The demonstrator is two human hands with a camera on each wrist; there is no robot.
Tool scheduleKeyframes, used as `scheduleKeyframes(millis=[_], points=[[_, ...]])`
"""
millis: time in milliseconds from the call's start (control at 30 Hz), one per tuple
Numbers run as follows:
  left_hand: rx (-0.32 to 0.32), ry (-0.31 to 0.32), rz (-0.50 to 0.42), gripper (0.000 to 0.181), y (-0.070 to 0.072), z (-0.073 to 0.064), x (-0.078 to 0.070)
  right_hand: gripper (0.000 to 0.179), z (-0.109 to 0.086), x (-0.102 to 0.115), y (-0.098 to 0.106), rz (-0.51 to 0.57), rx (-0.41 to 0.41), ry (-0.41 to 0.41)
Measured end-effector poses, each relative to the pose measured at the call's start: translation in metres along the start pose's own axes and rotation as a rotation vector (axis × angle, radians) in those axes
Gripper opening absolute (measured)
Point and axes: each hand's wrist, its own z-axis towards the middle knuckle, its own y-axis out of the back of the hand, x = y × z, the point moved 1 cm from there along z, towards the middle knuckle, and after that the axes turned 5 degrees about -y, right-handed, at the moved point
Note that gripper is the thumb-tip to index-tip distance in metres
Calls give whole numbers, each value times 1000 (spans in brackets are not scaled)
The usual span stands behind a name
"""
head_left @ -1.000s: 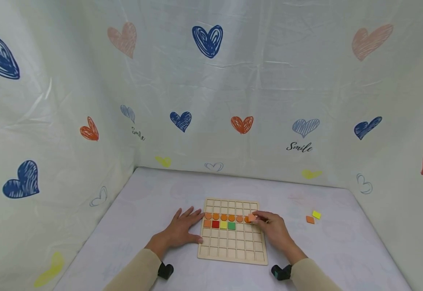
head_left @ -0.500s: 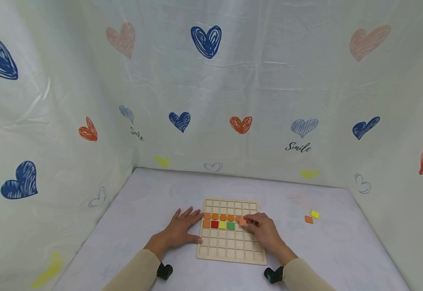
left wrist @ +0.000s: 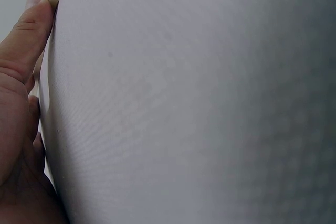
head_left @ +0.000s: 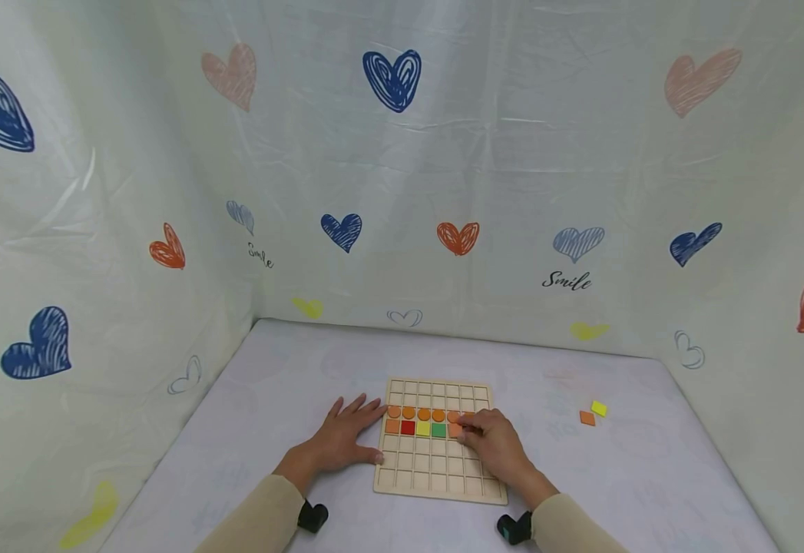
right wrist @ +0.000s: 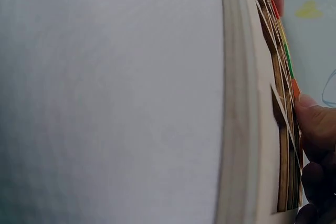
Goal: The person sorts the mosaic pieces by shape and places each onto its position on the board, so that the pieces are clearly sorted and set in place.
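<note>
A light wooden grid board (head_left: 439,484) lies flat on the table. Orange round pieces (head_left: 424,415) fill one of its rows. Just below them sit an orange square, a red square (head_left: 408,428), a yellow square (head_left: 423,428) and a green square (head_left: 438,430). My right hand (head_left: 498,445) pinches another orange square tile (head_left: 454,430) at the cell right of the green one; in the right wrist view the thumb touches this tile's edge. With fingers spread, my left hand (head_left: 339,439) rests along the board's left edge, thumb (left wrist: 26,40) against its side.
On the table right of the board lie a loose orange tile (head_left: 587,418) and a yellow tile (head_left: 599,408), close together. A pale curtain printed with hearts (head_left: 392,81) stands behind and beside the table (head_left: 319,353).
My right hand has moved left and slightly down across the board, bringing the orange square tile from the round pieces' right end to beside the green square. The left hand stays put.
</note>
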Motion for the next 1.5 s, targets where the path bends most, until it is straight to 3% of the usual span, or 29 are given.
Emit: scheduleKeyframes(millis=[600,1500], points=[[-3,1,-6,94,1,-1,-3,21,0,3,0,-41,18,4],[-4,14,-1,93,-2,0,0,21,0,2,2,-21,8,-18]])
